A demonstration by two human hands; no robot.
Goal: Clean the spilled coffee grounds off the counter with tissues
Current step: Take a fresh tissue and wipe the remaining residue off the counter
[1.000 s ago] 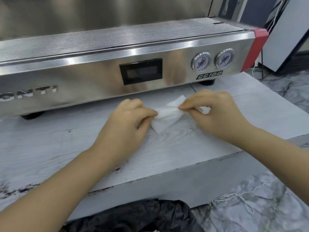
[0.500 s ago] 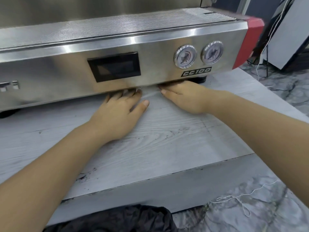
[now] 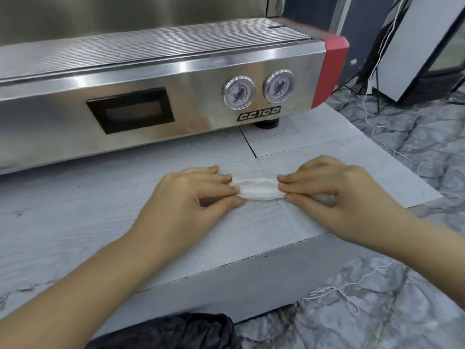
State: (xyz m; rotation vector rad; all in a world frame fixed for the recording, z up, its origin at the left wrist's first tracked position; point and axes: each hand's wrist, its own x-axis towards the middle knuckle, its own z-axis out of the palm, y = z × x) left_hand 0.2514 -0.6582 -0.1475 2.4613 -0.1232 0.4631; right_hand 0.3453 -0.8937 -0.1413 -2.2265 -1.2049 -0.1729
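Observation:
A white tissue (image 3: 259, 189), bunched into a narrow strip, lies on the pale wood-grain counter (image 3: 75, 222). My left hand (image 3: 191, 197) pinches its left end between thumb and fingers. My right hand (image 3: 334, 190) pinches its right end the same way. Both hands rest low on the counter with the tissue stretched between them. A few dark coffee specks (image 3: 284, 127) lie beside the machine's foot (image 3: 266, 123). Whatever the tissue holds is hidden in its folds.
A steel espresso machine (image 3: 151, 102) with two gauges and a red end panel stands across the back. A black bag (image 3: 176, 333) sits below the counter's front edge. Marble floor (image 3: 377, 311), loose white string and cables lie to the right.
Half a second ago both hands lay flat with fingers under the machine's front. They have pulled back toward the counter's front edge, with the tissue now bunched between them.

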